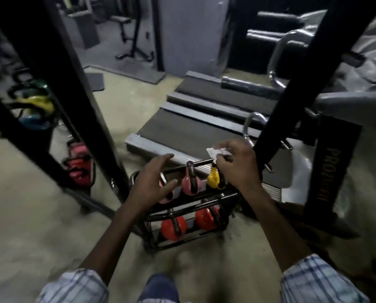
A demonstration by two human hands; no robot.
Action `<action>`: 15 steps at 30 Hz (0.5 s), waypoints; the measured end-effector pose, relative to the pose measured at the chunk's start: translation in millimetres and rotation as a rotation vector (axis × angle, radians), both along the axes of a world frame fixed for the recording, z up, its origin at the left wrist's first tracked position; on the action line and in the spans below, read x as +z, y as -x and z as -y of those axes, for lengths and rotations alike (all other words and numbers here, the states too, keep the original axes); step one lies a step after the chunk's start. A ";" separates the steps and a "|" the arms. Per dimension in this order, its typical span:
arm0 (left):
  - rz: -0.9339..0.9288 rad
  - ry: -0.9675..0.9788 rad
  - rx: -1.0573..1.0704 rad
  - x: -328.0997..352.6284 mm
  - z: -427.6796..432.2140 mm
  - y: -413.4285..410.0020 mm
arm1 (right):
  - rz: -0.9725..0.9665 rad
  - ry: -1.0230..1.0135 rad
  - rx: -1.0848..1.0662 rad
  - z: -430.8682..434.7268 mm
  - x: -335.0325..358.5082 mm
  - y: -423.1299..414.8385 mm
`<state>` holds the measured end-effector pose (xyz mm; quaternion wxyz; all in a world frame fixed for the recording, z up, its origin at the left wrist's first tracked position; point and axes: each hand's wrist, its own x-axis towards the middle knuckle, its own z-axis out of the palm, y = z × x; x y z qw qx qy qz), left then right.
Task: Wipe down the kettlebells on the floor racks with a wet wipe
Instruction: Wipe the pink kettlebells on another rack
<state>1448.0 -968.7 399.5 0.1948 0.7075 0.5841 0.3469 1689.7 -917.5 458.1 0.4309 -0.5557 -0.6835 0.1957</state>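
The right hand (pixel 237 166) pinches the wet wipe (pixel 217 152) just above the yellow kettlebell (pixel 214 180) at the floor rack's (pixel 178 209) upper right end, its handle up. The left hand (pixel 154 182) hovers open over the rack's left end, farther off.

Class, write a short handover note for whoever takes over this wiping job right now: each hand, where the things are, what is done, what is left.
Left hand: open, holds nothing, hovers over the upper tier of the floor rack.
Right hand: pinches the wet wipe above the yellow kettlebell.
Upper tier: pink kettlebell beside the yellow one. Lower tier: two red kettlebells.
Done: cannot tell which are wiped.
Left: probably all of these, plus the blurred second rack at the left.
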 end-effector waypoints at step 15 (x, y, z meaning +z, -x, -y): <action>-0.082 0.179 0.426 -108.3 22.6 -10.6 | -0.048 0.252 0.310 -35.4 -96.6 66.1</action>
